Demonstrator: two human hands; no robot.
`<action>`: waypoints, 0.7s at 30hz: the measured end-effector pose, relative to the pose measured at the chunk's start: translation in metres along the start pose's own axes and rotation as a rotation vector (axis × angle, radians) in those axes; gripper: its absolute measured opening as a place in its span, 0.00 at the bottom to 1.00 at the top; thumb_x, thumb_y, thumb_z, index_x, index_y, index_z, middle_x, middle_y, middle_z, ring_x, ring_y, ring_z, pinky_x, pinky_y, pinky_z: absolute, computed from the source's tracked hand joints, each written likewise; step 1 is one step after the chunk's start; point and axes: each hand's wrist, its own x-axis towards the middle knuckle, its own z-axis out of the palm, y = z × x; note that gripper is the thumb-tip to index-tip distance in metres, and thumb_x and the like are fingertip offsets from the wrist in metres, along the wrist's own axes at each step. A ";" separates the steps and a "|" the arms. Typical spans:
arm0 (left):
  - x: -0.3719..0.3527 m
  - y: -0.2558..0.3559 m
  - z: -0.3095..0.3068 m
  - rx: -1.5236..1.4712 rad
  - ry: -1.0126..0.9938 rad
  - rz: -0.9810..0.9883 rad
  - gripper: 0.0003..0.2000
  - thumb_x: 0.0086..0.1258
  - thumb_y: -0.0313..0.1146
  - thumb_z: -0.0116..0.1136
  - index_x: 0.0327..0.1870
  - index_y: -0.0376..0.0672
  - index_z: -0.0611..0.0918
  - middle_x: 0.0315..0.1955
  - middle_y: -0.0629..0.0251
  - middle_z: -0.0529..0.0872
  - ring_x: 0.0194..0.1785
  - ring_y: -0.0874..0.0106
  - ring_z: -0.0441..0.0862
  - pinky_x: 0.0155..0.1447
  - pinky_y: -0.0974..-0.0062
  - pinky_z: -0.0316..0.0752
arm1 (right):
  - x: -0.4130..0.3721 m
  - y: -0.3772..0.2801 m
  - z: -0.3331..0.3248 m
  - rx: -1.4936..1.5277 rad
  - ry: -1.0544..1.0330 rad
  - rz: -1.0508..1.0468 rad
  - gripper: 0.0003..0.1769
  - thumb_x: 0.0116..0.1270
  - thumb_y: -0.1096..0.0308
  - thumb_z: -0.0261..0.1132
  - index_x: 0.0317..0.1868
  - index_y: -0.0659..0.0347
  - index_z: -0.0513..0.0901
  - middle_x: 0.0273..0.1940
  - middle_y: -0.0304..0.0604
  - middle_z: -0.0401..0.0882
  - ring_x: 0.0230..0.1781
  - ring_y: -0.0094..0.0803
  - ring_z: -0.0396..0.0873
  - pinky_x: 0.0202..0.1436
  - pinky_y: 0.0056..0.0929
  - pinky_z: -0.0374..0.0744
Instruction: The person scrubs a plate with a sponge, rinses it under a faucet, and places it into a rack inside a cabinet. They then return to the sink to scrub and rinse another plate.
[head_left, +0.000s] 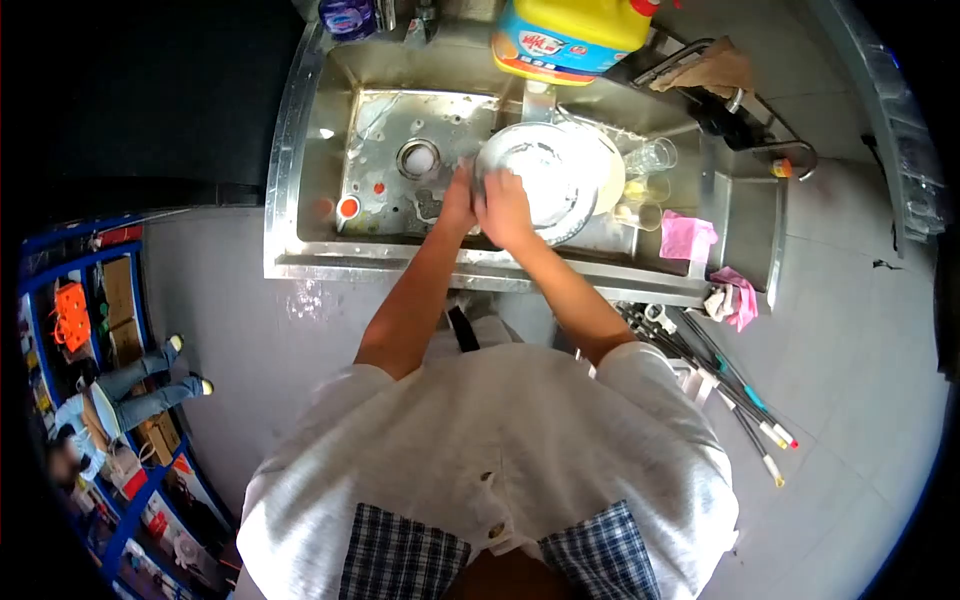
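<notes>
A round metal basin (577,212) with white suds stands across the divider of the steel sink. At its left rim my two hands are close together. My left hand (458,198) is closed against a narrow greyish thing (478,187) seen nearly edge-on; its kind does not show. My right hand (504,205) presses on the same thing from the right, fingers curled and partly hidden. Just right of the basin lie a pale round plate (608,170) and several clear glasses (652,156).
The left sink bowl (400,110) has a drain (418,158) and a small red-and-white cup (348,207). A yellow detergent jug (570,40) and a purple bottle (347,18) stand behind. Pink cloths (687,238) hang at right. Mop poles (735,390) lie on the floor. A person (120,400) is by the shelves.
</notes>
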 end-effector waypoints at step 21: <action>0.043 -0.026 -0.025 1.163 0.051 0.517 0.28 0.45 0.37 0.69 0.50 0.37 0.78 0.41 0.50 0.85 0.48 0.54 0.82 0.54 0.63 0.76 | -0.004 0.096 -0.058 -0.382 0.009 0.089 0.15 0.53 0.65 0.67 0.39 0.60 0.75 0.40 0.51 0.71 0.44 0.49 0.69 0.50 0.46 0.69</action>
